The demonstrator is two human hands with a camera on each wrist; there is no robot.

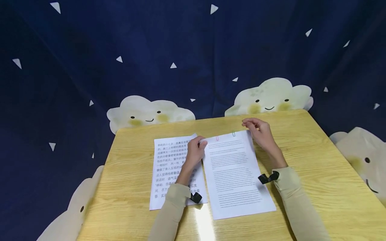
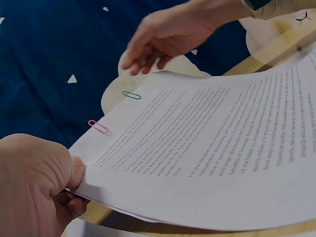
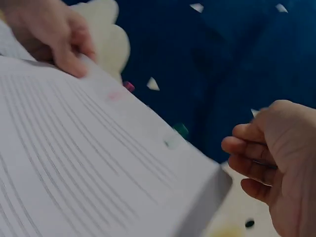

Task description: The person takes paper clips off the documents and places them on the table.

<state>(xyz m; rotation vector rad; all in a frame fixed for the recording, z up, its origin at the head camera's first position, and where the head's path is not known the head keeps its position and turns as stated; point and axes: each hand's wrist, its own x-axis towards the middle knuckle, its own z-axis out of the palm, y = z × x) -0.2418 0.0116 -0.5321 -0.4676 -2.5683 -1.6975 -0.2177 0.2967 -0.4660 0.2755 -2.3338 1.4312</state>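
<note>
A stack of printed sheets lies on the wooden table, its far edge lifted a little. A pink paper clip and a green paper clip sit on that top edge. My left hand pinches the stack's top-left corner, thumb on top. In the left wrist view the left hand grips the stack near the pink clip and green clip. My right hand hovers just beyond the top-right corner with loosely curled fingers. In the right wrist view the right hand holds nothing.
A second sheet with large printed characters lies flat to the left, partly under my left forearm. A dark blue cloth with cloud faces hangs behind the table. Bare tabletop extends to the right and front.
</note>
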